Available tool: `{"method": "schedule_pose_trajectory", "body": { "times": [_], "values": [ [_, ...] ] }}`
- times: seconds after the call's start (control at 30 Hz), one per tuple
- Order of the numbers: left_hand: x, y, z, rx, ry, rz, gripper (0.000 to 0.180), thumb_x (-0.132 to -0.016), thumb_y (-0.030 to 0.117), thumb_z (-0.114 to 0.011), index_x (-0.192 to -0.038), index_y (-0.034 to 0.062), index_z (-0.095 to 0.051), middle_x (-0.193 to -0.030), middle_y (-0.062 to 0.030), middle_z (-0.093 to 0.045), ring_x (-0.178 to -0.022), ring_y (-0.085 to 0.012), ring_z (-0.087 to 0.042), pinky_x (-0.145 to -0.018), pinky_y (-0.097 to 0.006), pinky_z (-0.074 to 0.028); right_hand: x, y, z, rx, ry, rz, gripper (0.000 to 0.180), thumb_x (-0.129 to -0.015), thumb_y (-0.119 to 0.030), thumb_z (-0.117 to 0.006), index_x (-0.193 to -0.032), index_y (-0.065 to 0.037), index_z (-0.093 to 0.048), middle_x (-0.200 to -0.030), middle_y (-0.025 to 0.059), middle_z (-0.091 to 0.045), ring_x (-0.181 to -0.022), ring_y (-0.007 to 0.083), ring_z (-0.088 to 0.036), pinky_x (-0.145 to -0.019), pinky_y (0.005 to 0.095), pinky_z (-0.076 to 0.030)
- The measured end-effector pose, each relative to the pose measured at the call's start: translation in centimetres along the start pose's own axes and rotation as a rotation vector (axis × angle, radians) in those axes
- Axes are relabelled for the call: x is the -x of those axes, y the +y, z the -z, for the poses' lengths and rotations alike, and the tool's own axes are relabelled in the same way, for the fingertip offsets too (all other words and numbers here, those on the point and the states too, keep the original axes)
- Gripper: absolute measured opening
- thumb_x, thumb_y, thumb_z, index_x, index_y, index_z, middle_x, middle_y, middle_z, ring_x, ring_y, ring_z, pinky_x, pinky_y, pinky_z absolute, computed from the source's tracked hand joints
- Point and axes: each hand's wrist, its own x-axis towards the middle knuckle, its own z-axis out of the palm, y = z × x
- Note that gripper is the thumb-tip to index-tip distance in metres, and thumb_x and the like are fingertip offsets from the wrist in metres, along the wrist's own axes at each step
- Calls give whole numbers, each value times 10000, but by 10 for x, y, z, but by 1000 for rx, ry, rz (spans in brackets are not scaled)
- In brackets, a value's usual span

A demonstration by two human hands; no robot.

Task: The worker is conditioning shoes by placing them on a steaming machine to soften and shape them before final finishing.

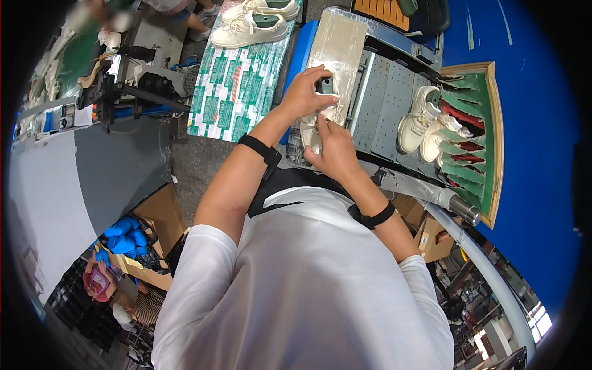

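A cream lace-up sneaker (311, 139) rests on a tape-covered beige board (336, 44) in front of me, toe toward me. A dark green block, like a shoe last (324, 86), fills its opening. My left hand (306, 94) curves around the heel end, with thumb and fingers closed about the last. My right hand (337, 148) grips the front part, its index finger against the lacing and its thumb beside the toe. My fingers partly hide the laces and tongue.
Right of the board, a pair of cream sneakers (414, 123) stands on grey perforated plates (385, 102), before a wood-framed opening with green strips (475, 151). More sneakers (250, 29) stand on a green-and-white taped table (225, 83). A metal roller (459, 206) juts out near my right forearm.
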Motion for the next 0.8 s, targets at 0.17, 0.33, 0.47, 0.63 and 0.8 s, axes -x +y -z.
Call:
{"method": "schedule_pose_trajectory", "body": {
  "times": [0.17,0.33,0.47,0.63,0.8],
  "values": [
    [-10,-1,6,10,-29,-5,685,-730,277,-980,-1328,53,-730,-1540,-266,-582,-1410,-408,-581,-1207,-431,-438,10,-16,28,-381,-106,-107,803,-818,-278,-801,-1432,173,-546,-1122,288,-691,-1086,439,-687,-981,454,-553],
    [2,-22,28,233,-10,59,712,-767,198,-973,-1403,46,-692,-1561,-221,-583,-1421,-319,-584,-1191,-401,-457,36,6,41,-534,-73,-70,748,-874,-226,-777,-1513,83,-542,-1177,221,-714,-1106,374,-698,-1019,405,-540],
    [47,-64,55,1010,73,513,844,-909,200,-881,-1619,51,-450,-1467,-156,-653,-1306,-233,-653,-1055,-386,-568,59,48,2,-916,130,-557,608,-942,-168,-733,-1486,61,-587,-1269,170,-738,-1185,268,-701,-1057,363,-514],
    [81,-87,37,1220,281,806,579,-1029,263,-774,-1497,19,-536,-1365,-105,-699,-1199,-216,-707,-1005,-385,-609,68,53,-23,-679,99,-531,604,-935,-189,-739,-1464,67,-602,-1175,153,-742,-1107,277,-715,-1011,361,-531],
    [34,-76,70,1104,96,812,573,-946,136,-839,-1431,-12,-572,-1374,-123,-698,-1109,-227,-743,-929,-390,-635,63,39,-11,-601,-55,-442,690,-885,-227,-781,-1476,68,-584,-1112,190,-714,-1035,358,-712,-928,395,-555]
  ]
}}
